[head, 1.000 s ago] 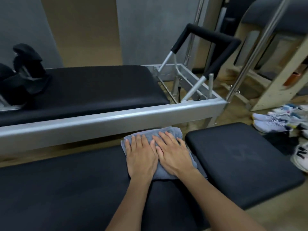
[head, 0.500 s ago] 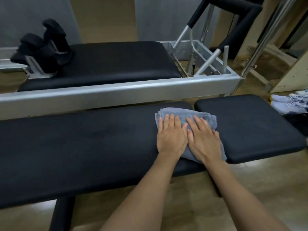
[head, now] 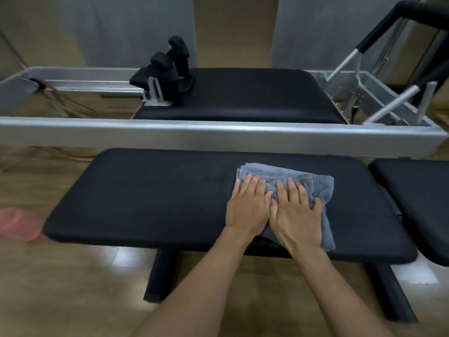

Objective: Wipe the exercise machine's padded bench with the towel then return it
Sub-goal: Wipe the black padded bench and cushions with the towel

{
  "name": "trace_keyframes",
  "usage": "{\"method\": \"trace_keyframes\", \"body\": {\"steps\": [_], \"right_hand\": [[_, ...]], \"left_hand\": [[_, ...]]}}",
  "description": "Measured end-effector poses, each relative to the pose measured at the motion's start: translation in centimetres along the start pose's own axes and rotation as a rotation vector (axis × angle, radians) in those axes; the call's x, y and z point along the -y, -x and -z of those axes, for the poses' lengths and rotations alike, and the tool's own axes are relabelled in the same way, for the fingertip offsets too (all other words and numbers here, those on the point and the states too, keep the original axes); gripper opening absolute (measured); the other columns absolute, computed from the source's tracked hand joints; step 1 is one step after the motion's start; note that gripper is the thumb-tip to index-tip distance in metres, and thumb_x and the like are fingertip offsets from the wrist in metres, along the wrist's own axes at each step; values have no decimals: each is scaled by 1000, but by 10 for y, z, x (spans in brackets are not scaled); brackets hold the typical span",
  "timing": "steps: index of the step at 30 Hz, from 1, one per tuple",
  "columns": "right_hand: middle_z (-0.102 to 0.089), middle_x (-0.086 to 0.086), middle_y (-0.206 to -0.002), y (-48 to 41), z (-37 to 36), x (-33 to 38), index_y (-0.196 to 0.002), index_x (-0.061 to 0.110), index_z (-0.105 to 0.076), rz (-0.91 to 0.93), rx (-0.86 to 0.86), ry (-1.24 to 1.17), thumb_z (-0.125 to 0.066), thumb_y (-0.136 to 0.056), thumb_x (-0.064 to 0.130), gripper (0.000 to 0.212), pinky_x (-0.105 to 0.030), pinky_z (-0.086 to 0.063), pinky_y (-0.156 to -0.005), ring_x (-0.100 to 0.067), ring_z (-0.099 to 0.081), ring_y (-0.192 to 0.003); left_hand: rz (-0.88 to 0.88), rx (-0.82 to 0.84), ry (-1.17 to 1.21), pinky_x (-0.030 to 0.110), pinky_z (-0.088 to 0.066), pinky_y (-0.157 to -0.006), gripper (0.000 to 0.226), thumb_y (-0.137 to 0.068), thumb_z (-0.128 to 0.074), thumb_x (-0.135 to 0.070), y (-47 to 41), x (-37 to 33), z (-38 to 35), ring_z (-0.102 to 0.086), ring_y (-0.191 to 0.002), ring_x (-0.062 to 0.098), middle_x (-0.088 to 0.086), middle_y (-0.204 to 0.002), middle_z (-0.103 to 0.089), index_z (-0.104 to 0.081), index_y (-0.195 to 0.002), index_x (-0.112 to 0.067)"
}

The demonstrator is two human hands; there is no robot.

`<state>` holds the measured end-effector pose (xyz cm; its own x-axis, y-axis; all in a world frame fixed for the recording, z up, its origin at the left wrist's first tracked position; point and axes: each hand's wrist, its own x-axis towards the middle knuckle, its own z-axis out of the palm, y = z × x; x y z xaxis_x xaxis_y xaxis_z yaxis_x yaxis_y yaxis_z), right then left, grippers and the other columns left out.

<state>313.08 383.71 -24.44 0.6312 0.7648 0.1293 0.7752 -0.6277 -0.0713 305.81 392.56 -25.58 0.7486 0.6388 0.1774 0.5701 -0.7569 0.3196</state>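
Observation:
A long black padded bench (head: pixel 150 195) runs across the near middle of the head view. A folded grey-blue towel (head: pixel 306 181) lies flat on its right part. My left hand (head: pixel 247 205) presses palm-down on the towel's left side, its fingers spread and partly over the towel's left edge. My right hand (head: pixel 296 212) lies flat beside it on the towel's middle, thumbs touching. Both hands cover the towel's near part. Neither hand curls around the cloth.
Behind the bench stands a silver-framed exercise machine (head: pixel 218 135) with a black carriage pad (head: pixel 243 93), black shoulder rests (head: pixel 167 69) and a padded foot bar (head: pixel 388 27). A second black pad (head: pixel 418 198) adjoins on the right. A pink object (head: pixel 17 224) lies on the wooden floor at left.
Both hands have slid the towel leftward along the bench, away from the gap beside the right-hand pad. The view has swung left, bringing the bench's left end and the pink object into sight.

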Motion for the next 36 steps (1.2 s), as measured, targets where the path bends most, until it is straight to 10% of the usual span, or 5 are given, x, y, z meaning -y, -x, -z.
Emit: {"method": "trace_keyframes", "body": {"steps": [18, 26, 36], "right_hand": [[-34, -13, -155, 4, -35, 342, -147, 15, -38, 405, 50, -179, -23, -96, 40, 60, -60, -23, -108, -29, -30, -143], [-18, -6, -161, -82, -49, 409, -152, 22, -24, 466, 113, -193, -19, -101, 41, 55, -58, -8, -113, -23, -12, -148], [-32, -6, -155, -125, -57, 427, -145, 23, -37, 495, 70, -212, -26, -99, 42, 50, -56, -17, -110, -24, -24, -142]], "left_hand": [[283, -201, -205, 55, -36, -110, 51, -97, -31, -29, 109, 316, 116, -51, -130, 30, 18, -133, -59, -55, -130, 1], [442, -100, -120, 42, -16, -120, 57, -101, -17, -35, 38, 398, 125, -36, -141, 26, 15, -147, -46, -40, -142, -3], [454, -122, -19, 52, -28, -109, 57, -99, -14, -29, 7, 416, 133, -49, -127, 37, 21, -136, -54, -47, -136, 0]]}}
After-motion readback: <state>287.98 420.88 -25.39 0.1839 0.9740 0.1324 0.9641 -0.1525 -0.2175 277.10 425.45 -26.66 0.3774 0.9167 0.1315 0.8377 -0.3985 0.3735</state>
